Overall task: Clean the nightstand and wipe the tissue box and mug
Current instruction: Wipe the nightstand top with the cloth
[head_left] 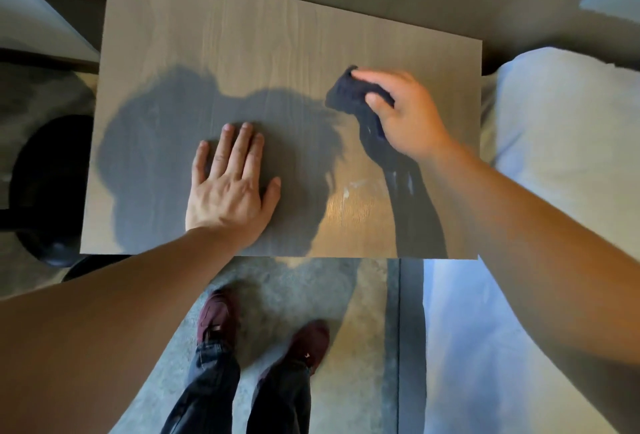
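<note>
The nightstand (242,35) has a light wood-grain top and fills the upper middle of the head view. My right hand (405,115) presses a dark blue cloth (349,90) onto its right half, fingers curled over the cloth. My left hand (230,187) lies flat on the top near the front edge, fingers spread, holding nothing. A pale smear (356,187) shows on the wood near the front right. No tissue box or mug is in view.
A white pillow and bedding (561,128) lie against the nightstand's right side. A dark round object (45,184) stands on the floor at the left. My feet in maroon shoes (263,333) are on grey floor below the front edge.
</note>
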